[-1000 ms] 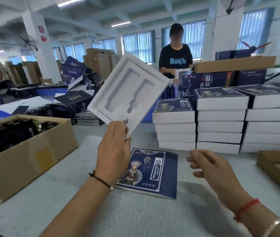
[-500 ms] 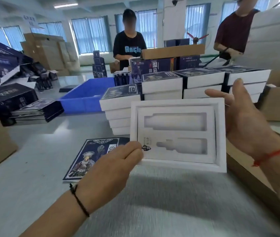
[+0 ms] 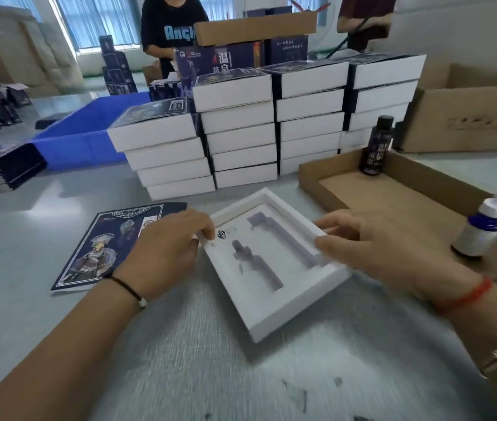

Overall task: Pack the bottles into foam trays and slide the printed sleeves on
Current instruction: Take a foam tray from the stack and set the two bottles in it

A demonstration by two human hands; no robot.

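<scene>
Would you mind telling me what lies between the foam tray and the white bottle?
In the head view, the right hand and the cardboard tray wall lie between foam tray and white bottle.

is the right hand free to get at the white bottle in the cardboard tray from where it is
Probably yes. The white bottle stands upright in the open cardboard tray, just right of the right hand, with nothing between them. The hand would first have to let go of the foam tray.

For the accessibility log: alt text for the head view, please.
Both hands hold an empty white foam tray on the grey table: left hand pinching its left rim, right hand gripping its right rim. A printed sleeve lies flat to the left; a dark bottle and a white bottle stand to the right, stacked boxes behind.
</scene>
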